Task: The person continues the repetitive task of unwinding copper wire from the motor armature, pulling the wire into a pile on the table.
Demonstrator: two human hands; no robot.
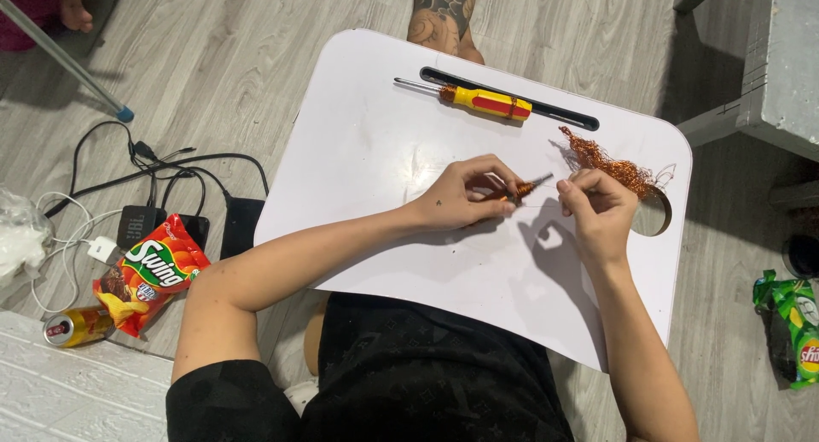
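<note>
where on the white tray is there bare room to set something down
The near part of the white tray, below both hands, is bare. So is the patch between the screwdriver and the left hand. The right side is crowded: copper wire tangle, round hole, right hand.

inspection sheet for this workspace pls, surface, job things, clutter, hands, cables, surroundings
surface: white lap tray across the person's lap, with a slot along its far edge and a round hole at its right edge.
job's things: small copper-wound piece held between both hands; tangle of copper wire on the tray.
clutter: yellow screwdriver by the slot; red snack bag, can, green snack bag on the floor.
grippers: left hand pinches the piece; right hand has its fingers closed at the wire.
cables: black and white cables, chargers on the floor at left.
surroundings: grey wood floor, grey furniture at upper right.
</note>
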